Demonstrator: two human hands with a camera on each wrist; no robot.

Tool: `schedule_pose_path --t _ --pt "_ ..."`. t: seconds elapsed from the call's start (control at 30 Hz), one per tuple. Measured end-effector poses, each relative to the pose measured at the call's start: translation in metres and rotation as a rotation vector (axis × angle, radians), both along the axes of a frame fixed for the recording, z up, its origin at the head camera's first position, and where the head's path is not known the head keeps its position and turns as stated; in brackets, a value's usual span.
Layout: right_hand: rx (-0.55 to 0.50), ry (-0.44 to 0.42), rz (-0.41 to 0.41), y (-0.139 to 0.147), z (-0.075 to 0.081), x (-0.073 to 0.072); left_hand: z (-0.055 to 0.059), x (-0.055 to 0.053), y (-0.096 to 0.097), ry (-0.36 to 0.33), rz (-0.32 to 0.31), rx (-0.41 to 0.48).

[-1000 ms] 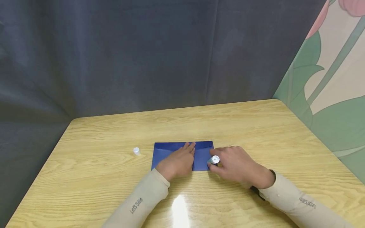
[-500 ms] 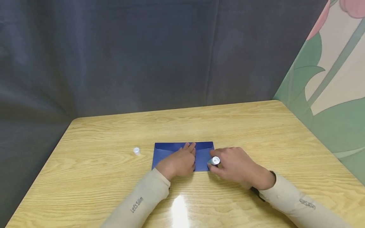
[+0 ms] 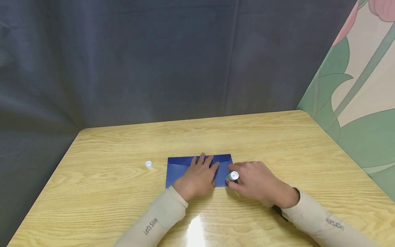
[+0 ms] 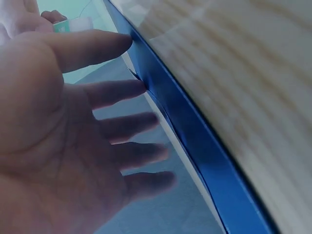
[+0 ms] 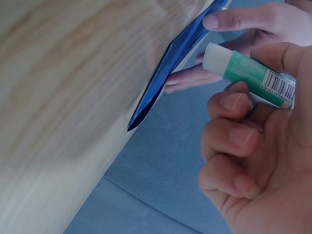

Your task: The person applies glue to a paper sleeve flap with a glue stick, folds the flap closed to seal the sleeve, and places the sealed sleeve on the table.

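Note:
A dark blue envelope (image 3: 176,173) lies on the wooden table with its flap along the far side. Across its middle rests my left hand (image 3: 199,178), fingers spread and fairly straight. The left wrist view shows those fingers (image 4: 129,126) along the envelope's blue edge (image 4: 180,119). At the envelope's right end, my right hand (image 3: 257,181) grips a green and white glue stick (image 5: 251,73) between thumb and curled fingers. Its round white end (image 3: 234,175) faces up toward the head camera. A small white cap (image 3: 148,165) stands left of the envelope.
The wooden table (image 3: 102,192) extends around the hands, with a bright reflection near its front. Behind it hangs a dark grey curtain (image 3: 154,68). A wall with a painted flower pattern (image 3: 364,103) borders the right side.
My left hand has spread its fingers on the envelope and shifted slightly right. The right hand keeps the glue stick at nearly the same spot.

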State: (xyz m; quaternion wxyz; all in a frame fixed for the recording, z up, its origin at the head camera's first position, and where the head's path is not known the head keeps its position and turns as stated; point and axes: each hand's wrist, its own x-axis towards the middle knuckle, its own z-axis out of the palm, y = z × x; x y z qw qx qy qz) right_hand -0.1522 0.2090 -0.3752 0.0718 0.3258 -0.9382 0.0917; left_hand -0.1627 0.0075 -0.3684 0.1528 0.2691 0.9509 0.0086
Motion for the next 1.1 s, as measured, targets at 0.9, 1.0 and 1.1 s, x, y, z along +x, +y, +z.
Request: schedule_pose_path --t 0.9,1.0,1.1 --pt "-0.004 0.023 0.009 0.003 0.001 0.001 0.003 -0.017 0.021 -0.053 -0.005 0.015" --pt "0.003 0.022 0.012 0.005 0.001 0.002 0.003 -0.018 0.025 -0.046 -0.002 0.034" --pt "0.009 0.011 0.003 0.007 0.002 0.004 0.001 -0.019 0.033 -0.003 -0.005 0.013"
